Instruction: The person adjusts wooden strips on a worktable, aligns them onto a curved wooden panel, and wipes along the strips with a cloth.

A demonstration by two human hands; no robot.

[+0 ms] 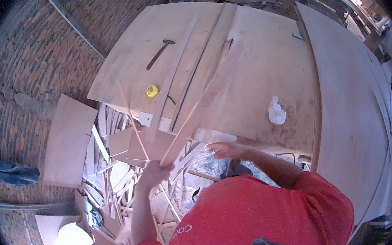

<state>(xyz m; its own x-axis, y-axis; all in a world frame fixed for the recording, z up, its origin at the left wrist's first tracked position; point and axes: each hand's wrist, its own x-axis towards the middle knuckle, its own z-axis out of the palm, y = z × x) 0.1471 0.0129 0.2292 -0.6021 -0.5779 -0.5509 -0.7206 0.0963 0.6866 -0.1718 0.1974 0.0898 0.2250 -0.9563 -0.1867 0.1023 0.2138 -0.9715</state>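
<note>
My left hand (158, 172) is closed at the near side of the worktable, over the heap of offcuts. A thin wooden strip (133, 121) passes through it, slanting up towards the table and down past the wrist. Also at these fingers is the near end of a narrow plywood piece (183, 134), its far part smeared by motion over the tabletop. My right hand (224, 151) hovers near the table's front edge, fingers stretched out and apart, with nothing seen in it. On the plywood tabletop (269, 54) lie a hammer (159, 55), a yellow tape measure (152, 91) and a long flat strip (173, 80).
A crumpled white plastic bag (276, 111) sits on the tabletop's right part. Large plywood sheets (345, 103) stand along the right. Scrap wood (116, 177) litters the floor at left, beside a leaning panel (69, 141) and a brick wall (23, 96).
</note>
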